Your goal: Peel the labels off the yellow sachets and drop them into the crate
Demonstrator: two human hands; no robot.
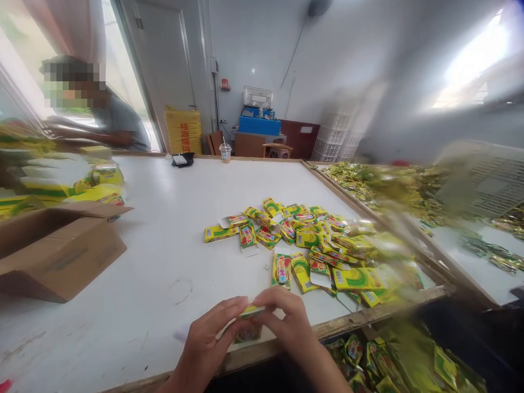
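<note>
Near the table's front edge, my left hand (216, 333) and my right hand (286, 316) meet around a small candy box (248, 329), fingers and thumbs pinching its upper end from both sides. The hands partly cover the box. Just beyond my right hand lies a loose pile of yellow and green boxes (308, 238) with red printing, some with white flaps standing open. The nearest one, a printed box (282, 270), rests flat on the white tabletop (172, 218).
An open cardboard carton (65, 256) stands at the left, with stacked yellow boxes (102, 194) behind it. A person (118, 120) sits at the far left. A cup (225, 152) stands at the back edge. Foil packets (352, 179) lie beyond the wooden divider. More packets (380, 360) lie below the table.
</note>
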